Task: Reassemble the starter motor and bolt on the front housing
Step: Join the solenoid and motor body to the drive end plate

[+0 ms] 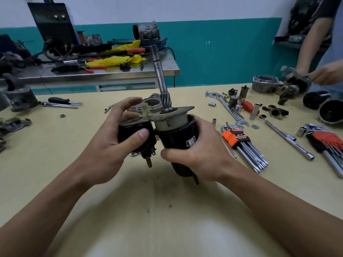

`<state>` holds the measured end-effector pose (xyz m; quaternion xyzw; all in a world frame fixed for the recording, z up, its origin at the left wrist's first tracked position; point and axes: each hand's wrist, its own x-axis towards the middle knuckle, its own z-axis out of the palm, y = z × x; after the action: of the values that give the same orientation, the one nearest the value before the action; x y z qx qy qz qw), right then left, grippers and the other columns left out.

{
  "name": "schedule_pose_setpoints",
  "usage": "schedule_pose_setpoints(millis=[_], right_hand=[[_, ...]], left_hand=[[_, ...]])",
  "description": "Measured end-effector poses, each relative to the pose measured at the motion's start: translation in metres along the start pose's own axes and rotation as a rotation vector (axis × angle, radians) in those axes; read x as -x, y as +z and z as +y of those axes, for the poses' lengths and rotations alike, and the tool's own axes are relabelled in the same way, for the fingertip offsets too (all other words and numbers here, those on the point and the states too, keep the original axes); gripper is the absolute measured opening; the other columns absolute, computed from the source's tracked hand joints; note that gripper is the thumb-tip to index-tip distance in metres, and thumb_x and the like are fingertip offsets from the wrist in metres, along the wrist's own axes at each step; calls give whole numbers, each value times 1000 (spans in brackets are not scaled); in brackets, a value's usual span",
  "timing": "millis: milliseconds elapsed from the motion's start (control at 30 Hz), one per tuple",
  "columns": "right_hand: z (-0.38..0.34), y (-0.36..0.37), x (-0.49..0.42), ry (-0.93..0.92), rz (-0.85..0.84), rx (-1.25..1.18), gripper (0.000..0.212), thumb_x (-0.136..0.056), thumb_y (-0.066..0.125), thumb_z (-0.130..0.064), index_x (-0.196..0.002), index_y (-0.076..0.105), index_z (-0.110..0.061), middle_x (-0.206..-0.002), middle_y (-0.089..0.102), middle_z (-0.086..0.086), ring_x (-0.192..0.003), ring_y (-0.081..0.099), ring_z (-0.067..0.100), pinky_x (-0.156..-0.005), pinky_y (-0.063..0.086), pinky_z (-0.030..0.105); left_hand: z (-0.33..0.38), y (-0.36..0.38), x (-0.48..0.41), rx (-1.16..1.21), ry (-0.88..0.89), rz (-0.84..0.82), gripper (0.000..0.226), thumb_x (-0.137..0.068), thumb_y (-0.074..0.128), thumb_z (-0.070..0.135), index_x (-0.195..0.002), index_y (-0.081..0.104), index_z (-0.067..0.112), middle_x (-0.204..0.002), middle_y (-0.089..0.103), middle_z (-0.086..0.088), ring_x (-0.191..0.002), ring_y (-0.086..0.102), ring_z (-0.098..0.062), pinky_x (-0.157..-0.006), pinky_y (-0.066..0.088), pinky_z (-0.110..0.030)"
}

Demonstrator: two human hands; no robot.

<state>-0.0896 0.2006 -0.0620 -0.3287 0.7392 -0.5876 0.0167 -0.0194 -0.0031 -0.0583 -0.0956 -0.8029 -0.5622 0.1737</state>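
Starter motor held centre frame, shaft up, likely so the next part slides on. Left hand curls round solenoid, right hand round black can, squaring them.

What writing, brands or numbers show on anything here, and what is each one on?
No text here is clear enough to quote.
White sticker on the black motor body: dark print, too blurred to read.
Label on the orange hex key holder: too small and blurred to read.
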Motion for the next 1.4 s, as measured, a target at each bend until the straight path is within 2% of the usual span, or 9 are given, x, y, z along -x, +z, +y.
schedule_pose_setpoints(millis=[100, 233, 400, 533, 733, 900, 1067, 1200, 1400], right_hand=[[1, 4, 1, -50, -27, -66, 55, -62, 85, -13, -112, 63, -20, -98, 71, -8, -93, 68, 9, -74, 56, 22], [5, 8, 3, -95, -38, -154, 61, -63, 83, 0, -118, 61, -16, -106, 72, -10, -100, 68, 7, -78, 52, 15], [7, 8, 3, -140, -38, -222, 63, -63, 79, 12, -118, 61, -11, -107, 72, -5, -102, 68, 8, -82, 52, 17], [10, 9, 2, -159, -89, -253, 63, -64, 77, 16, -122, 59, -3, -112, 70, 10, -108, 67, 24, -92, 55, 40], [11, 8, 1, -162, -83, -300, 61, -65, 77, 16, -120, 60, -6, -110, 72, 0, -105, 68, 15, -85, 52, 20], [14, 12, 2, -131, -6, -290, 50, -67, 80, 4, -112, 60, -8, -98, 71, 5, -92, 69, 22, -75, 56, 29], [13, 8, 6, -121, -14, -233, 55, -61, 82, -3, -111, 62, -12, -96, 69, -4, -93, 67, 15, -75, 52, 20], [10, 15, 9, -186, -13, -170, 60, -62, 85, -2, -113, 60, -19, -101, 67, -10, -101, 65, 13, -81, 50, 15], [10, 24, 10, -158, 79, -183, 57, -65, 87, -13, -112, 56, -22, -101, 65, -16, -101, 64, 6, -79, 48, 10]], left_hand=[[5, -3, 0, -10, 70, -40, 50, -87, 66, 23, -132, 55, 40, -125, 66, 1, -108, 67, -20, -79, 60, -31], [9, -5, 2, -41, 90, -83, 47, -84, 65, 13, -128, 62, 29, -116, 67, -4, -94, 65, -32, -72, 59, -49], [8, -8, 1, -34, 98, -131, 47, -86, 70, 8, -131, 60, 20, -120, 64, 1, -106, 65, -19, -79, 60, -34], [9, -9, 2, 19, 66, -183, 44, -82, 73, 16, -125, 67, 26, -118, 63, -1, -99, 66, -18, -75, 59, -30], [12, -4, 3, 60, 69, -146, 48, -80, 69, 25, -128, 66, 23, -119, 68, 1, -99, 68, -13, -72, 58, -25], [8, 7, 0, 205, 43, -37, 63, -83, 77, 40, -136, 58, 13, -132, 66, -11, -123, 61, -33, -97, 53, -54], [16, 1, -3, 525, -11, 50, 44, -83, 73, 36, -122, 66, 16, -100, 73, -6, -87, 72, -25, -65, 60, -36], [17, -12, -7, 510, 19, 151, 37, -87, 58, 32, -120, 64, 16, -93, 70, -4, -86, 71, -25, -66, 61, -41], [15, -10, -4, 290, 64, 166, 37, -82, 77, 35, -118, 72, 29, -108, 74, -5, -96, 72, -31, -74, 62, -42]])
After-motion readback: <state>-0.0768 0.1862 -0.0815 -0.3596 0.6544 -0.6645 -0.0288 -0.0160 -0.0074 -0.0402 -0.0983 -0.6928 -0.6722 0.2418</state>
